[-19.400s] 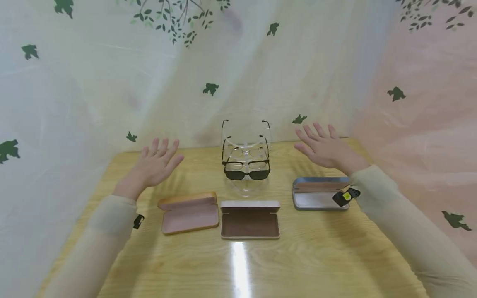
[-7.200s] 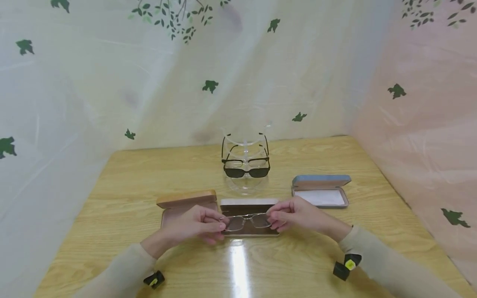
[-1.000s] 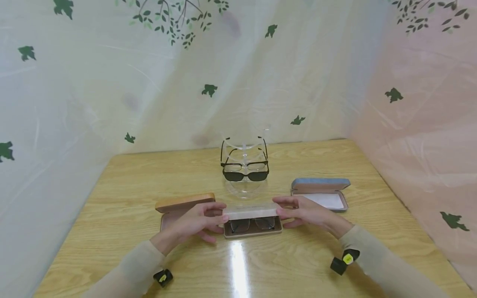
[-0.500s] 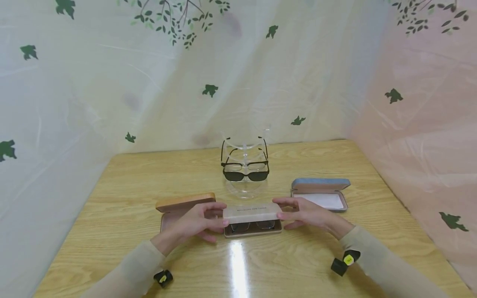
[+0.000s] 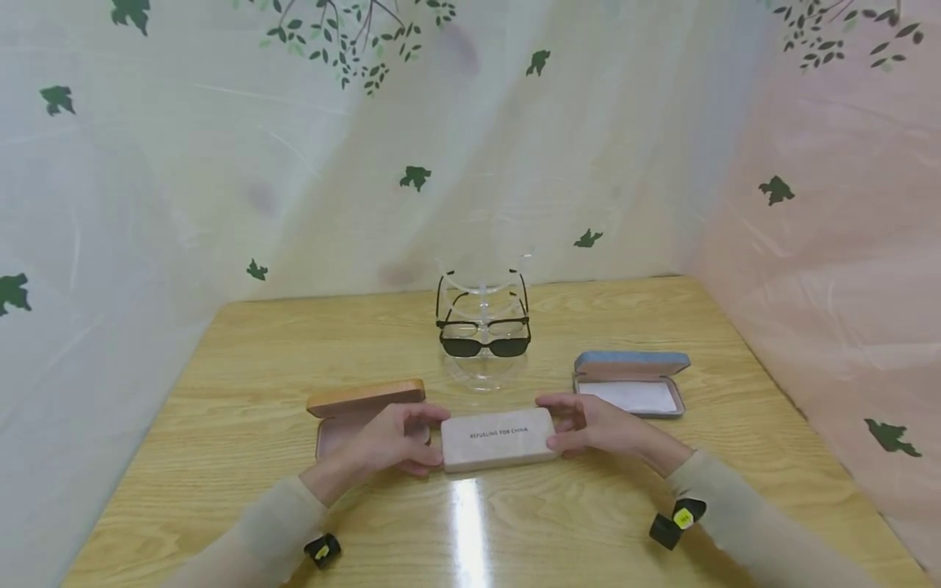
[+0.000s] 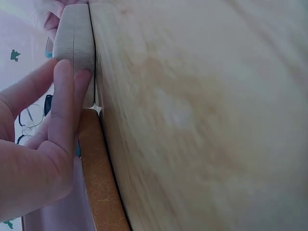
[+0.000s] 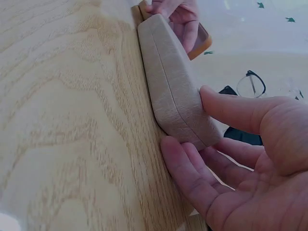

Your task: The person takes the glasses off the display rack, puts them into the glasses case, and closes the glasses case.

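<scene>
A pale beige glasses case [image 5: 500, 453] with dark lettering on its lid lies closed on the table, low in the middle of the head view. My left hand [image 5: 385, 437] holds its left end between thumb and fingers. At the opposite end, my right hand [image 5: 606, 425] grips the case, thumb on the lid edge and fingertips low at the base. In the right wrist view the seam of the case [image 7: 166, 72] runs closed along its side. The left wrist view shows the near end of the case [image 6: 74, 43] against my fingers. Its contents are hidden.
An open orange glasses case [image 5: 365, 398] lies close to my left hand. An open blue case [image 5: 632, 362] with a white cloth [image 5: 631, 397] inside lies beyond my right hand. Behind, a clear stand [image 5: 481, 384] carries sunglasses [image 5: 463, 349] and black-rimmed eyeglasses [image 5: 519, 322].
The beige case's lid has come down over the thin-framed eyeglasses inside. Earlier both hands held those eyeglasses above the open case; at first the hands were spread apart and the top eyeglasses were on the stand.
</scene>
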A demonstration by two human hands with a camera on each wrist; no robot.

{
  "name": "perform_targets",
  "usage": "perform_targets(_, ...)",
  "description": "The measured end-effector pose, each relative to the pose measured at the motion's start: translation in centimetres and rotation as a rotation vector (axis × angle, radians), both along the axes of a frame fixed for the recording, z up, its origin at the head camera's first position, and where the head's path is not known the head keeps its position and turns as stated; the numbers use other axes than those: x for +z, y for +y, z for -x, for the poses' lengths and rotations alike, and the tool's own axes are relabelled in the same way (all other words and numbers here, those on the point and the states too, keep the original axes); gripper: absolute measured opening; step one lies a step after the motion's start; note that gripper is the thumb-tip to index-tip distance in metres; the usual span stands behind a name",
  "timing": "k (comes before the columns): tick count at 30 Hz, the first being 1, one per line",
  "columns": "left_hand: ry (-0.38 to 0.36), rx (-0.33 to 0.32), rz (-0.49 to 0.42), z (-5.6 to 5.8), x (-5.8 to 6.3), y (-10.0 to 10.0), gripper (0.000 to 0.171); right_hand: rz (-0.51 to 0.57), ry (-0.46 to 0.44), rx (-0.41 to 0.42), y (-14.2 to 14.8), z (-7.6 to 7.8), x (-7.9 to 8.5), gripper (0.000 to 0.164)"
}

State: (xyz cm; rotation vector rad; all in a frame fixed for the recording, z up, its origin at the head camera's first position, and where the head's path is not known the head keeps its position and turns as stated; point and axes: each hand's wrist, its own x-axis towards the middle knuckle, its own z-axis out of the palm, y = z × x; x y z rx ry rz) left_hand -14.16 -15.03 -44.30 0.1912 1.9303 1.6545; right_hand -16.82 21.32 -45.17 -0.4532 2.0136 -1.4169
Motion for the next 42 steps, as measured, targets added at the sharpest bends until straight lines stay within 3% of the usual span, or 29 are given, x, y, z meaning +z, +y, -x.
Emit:
perform_targets(24,0.008,-0.004,-0.018,0.0,0.3,0.1,0.064,0.050,-0.045,-0.020,-0.1,0.1,-0.1,0.072)
perform_targets(30,0.053,0.000,-0.010,0.0,0.5,0.1,0.060,-0.029,0.050,-0.011,-0.3,0.3,0.0,0.070)
perform_targets(32,0.079,-0.001,-0.002,0.0,0.9,0.0,0.059,-0.052,0.084,-0.001,-0.3,0.4,0.1,0.070)
perform_targets(37,0.102,-0.041,0.005,-0.1,2.4,-0.4,0.061,-0.050,0.071,0.018,0.0,0.7,1.1,0.065)
perform_targets(42,0.266,-0.121,0.143,-0.1,5.0,-0.7,0.051,-0.055,0.138,0.041,1.1,1.7,3.4,0.055)
